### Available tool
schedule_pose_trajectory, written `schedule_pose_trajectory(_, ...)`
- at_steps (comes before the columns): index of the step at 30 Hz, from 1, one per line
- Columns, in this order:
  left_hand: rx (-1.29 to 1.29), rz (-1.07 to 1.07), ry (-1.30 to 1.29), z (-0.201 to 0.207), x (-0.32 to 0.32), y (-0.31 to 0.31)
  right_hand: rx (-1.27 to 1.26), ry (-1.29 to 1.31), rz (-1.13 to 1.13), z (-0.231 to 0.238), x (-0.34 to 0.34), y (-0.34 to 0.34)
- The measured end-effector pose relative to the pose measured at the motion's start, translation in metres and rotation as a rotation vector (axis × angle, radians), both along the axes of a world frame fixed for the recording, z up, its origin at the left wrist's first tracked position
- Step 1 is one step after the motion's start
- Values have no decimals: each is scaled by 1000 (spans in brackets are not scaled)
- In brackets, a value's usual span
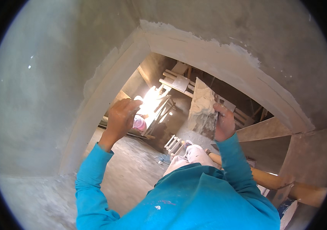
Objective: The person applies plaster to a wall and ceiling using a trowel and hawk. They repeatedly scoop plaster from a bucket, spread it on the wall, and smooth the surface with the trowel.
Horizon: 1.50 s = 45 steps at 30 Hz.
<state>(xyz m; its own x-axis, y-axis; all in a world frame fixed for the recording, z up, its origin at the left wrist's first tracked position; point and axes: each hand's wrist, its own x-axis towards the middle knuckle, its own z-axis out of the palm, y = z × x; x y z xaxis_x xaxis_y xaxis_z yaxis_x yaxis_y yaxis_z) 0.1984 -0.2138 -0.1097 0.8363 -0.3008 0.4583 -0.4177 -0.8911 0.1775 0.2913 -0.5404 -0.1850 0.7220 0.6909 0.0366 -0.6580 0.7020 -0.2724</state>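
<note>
Plate [201, 125], flat, heaped with soft plaster [202, 100]. Likely stiff and light itself, top-heavy and slippery when loaded; best held by the bare edge, kept level. Location: right hand [224, 122], fingers closed on its right edge; plaster lies just left of the fingertips. Left hand [120, 117]: well apart, fingers curled; cannot tell if anything is held. Beyond: pole rack [175, 145], on floor below.

Around me is a building site: bare grey plastered wall [29, 111], ragged-edged pale plaster band [209, 57], thick round tan wooden pole [267, 179], flat tool heaped with cream plaster [201, 101].
</note>
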Motion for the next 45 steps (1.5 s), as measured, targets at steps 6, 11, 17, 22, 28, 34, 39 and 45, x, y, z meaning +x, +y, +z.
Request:
schedule_pose_trajectory(6,-802,17,550,-1,-18,11,-492,78,-128,-20,27,6)
schedule_pose_trajectory(11,-1031,96,960,-42,-5,13,-408,54,-17,-11,40,19)
schedule_pose_trajectory(17,-1294,-80,1126,-77,6,-11,-74,-36,308,31,54,45)
schedule_pose_trajectory(22,-1252,-172,891,-53,8,-6,-270,-130,268,73,53,63)
schedule_pose_trajectory(28,-1111,-219,961,-29,-6,-3,-149,-56,468,107,46,72)
schedule_pose_trajectory(34,-1280,-237,882,-30,-17,-16,-202,-75,399,118,38,75)
schedule_pose_trajectory(39,-1313,-276,824,-32,-17,-20,-109,-129,508,127,38,65)
schedule_pose_trajectory(45,-1356,-537,932,-34,8,-43,-190,-258,338,146,38,43)
